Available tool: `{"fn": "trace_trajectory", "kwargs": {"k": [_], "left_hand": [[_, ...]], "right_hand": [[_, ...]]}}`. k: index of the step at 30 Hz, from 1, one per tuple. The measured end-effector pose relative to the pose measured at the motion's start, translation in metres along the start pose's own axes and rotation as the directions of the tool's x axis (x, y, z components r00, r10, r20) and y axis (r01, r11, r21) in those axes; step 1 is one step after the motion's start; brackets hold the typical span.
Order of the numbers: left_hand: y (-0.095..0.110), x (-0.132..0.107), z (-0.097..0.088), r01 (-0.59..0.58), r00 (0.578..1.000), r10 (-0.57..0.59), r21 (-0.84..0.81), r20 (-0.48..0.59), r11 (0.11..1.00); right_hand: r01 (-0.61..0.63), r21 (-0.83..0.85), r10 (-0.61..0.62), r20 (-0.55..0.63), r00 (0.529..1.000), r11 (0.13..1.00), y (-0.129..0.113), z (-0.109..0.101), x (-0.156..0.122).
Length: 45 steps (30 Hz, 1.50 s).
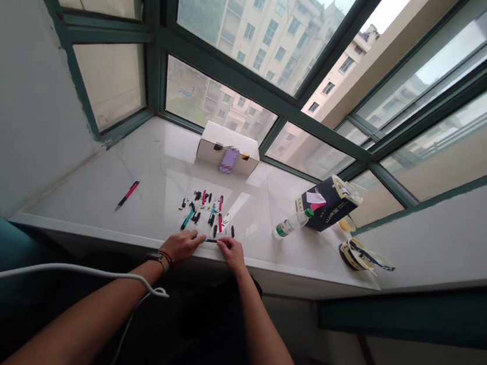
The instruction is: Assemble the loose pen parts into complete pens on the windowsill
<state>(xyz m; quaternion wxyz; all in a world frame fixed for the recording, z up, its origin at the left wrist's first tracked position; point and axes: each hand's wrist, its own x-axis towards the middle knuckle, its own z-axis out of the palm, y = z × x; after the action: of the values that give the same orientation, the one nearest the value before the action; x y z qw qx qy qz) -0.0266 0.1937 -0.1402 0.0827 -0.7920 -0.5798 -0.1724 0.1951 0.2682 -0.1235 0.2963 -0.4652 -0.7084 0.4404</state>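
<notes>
Over the front edge of the white ledge, my left hand and my right hand meet at a slim dark and teal pen part. The fingers of my left hand close on its left end, while my right hand pinches the right end. Just beyond my hands lie several loose pen parts: teal barrels, a pink barrel, black pieces and small clear or metallic bits. Farther left rests a whole pink and black pen.
An open white box stands at the window behind the parts. To the right, a water bottle with a green cap leans against a dark carton. Beyond them are a tape roll and a coiled strap. A white cable crosses my left forearm.
</notes>
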Motion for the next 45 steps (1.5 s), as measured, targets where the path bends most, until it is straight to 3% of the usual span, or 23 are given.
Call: {"fn": "trace_trajectory", "kwargs": {"k": [8, 21, 39, 45], "left_hand": [[0.001, 0.001, 0.000, 0.003, 1.000, -0.004, -0.029, -0.024, 1.000], [0.000, -0.001, 0.001, 0.030, 0.999, -0.033, -0.085, -0.030, 0.996], [0.002, 0.000, -0.002, 0.029, 1.000, -0.029, -0.066, -0.001, 0.997], [0.001, 0.000, 0.000, 0.027, 0.999, -0.029, -0.073, -0.019, 0.997]], "right_hand": [[0.006, -0.208, -0.014, -0.038, 0.999, 0.978, -0.004, 0.006, -0.005], [0.046, -0.132, -0.045, 0.007, 0.999, 0.990, -0.003, 0.006, -0.010], [0.054, -0.239, -0.050, 0.020, 0.999, 0.969, -0.011, 0.006, -0.010], [-0.007, -0.308, 0.016, 0.027, 1.000, 0.951, -0.014, 0.007, -0.003]]}}
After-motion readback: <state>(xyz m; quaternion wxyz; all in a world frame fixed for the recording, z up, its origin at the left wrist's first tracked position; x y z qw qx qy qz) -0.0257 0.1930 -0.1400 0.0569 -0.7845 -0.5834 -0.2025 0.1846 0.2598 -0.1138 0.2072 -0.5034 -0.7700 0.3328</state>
